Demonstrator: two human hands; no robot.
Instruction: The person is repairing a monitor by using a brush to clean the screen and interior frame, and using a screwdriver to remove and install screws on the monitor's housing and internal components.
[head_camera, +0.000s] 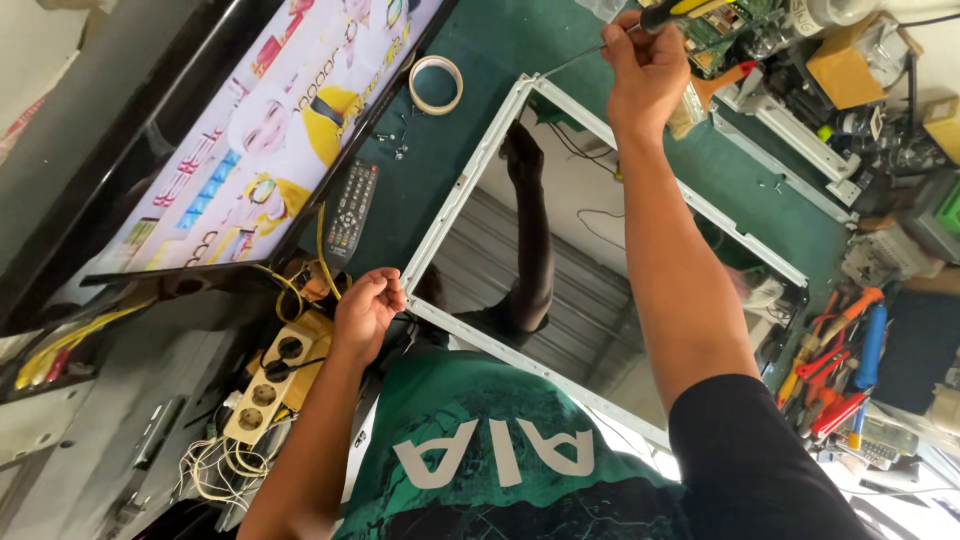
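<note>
1. The right hand (648, 62) is closed round a screwdriver (610, 38) with a yellow and black handle, its tip at the far corner of the white frame (462, 190) lying flat on the green bench (420, 200). It looks like a corner screw is being worked.
2. The left hand (366, 310) is curled into a fist on the near corner of the frame, steadying it.
3. The glossy panel (540, 270) inside the frame mirrors the arm. The next move calls for a steady, upright tip and no slip onto that panel.
4. Close by: a tape roll (436, 84), loose screws (392, 135), a remote (351, 209), a lit screen (250, 130), a power strip (268, 385) with yellow wires. Pliers (835, 350) crowd the right edge.
</note>
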